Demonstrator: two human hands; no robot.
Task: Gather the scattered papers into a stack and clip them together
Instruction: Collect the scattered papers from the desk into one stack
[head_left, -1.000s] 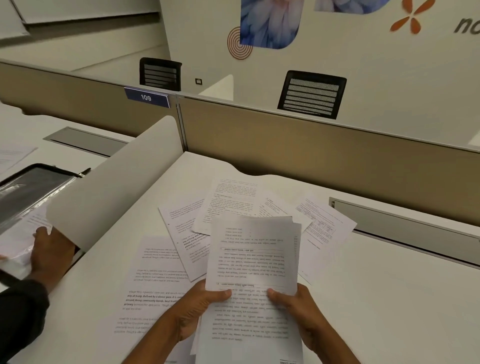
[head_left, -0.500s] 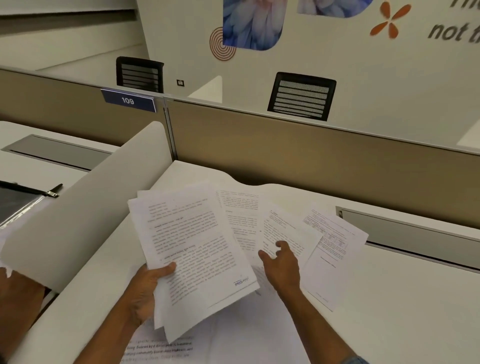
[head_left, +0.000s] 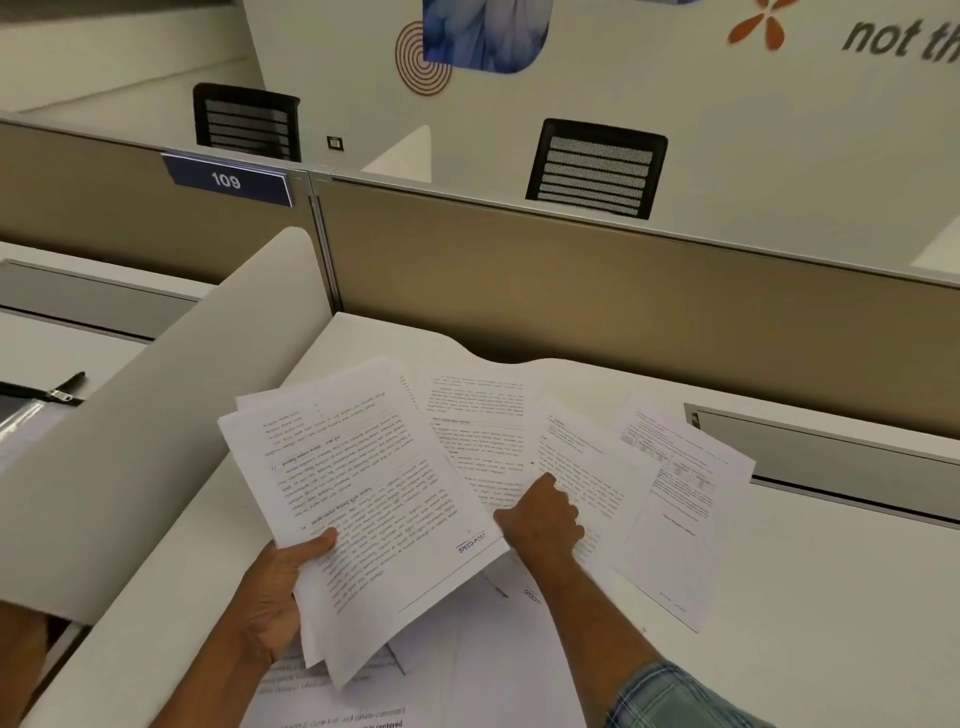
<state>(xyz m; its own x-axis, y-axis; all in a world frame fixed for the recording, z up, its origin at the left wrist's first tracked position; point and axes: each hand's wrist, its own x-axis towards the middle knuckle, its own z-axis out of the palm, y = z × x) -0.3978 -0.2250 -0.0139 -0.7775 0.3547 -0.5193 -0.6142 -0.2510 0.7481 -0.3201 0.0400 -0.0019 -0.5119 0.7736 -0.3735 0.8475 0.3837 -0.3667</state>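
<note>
Since the earlier frame, the right hand (head_left: 543, 522) has settled onto the loose white printed sheets (head_left: 582, 467) fanned across the white desk (head_left: 831, 597), and the left hand's bundle has tilted a little further left.

From the head camera, the only view, the left hand (head_left: 275, 597) is closed on a partly gathered bundle of white printed pages (head_left: 358, 483), thumb on top, held off the desk and unevenly squared. The right hand lies with fingers curled on the fanned sheets; whether it has pinched one I cannot tell. More pages (head_left: 337, 719) lie under the forearms near the front edge. No clip is visible.

Likely risks: the one-handed bundle could splay or drop pages, dragging one overlapping sheet may skew its neighbours, and the near pages could be overlooked.
</note>
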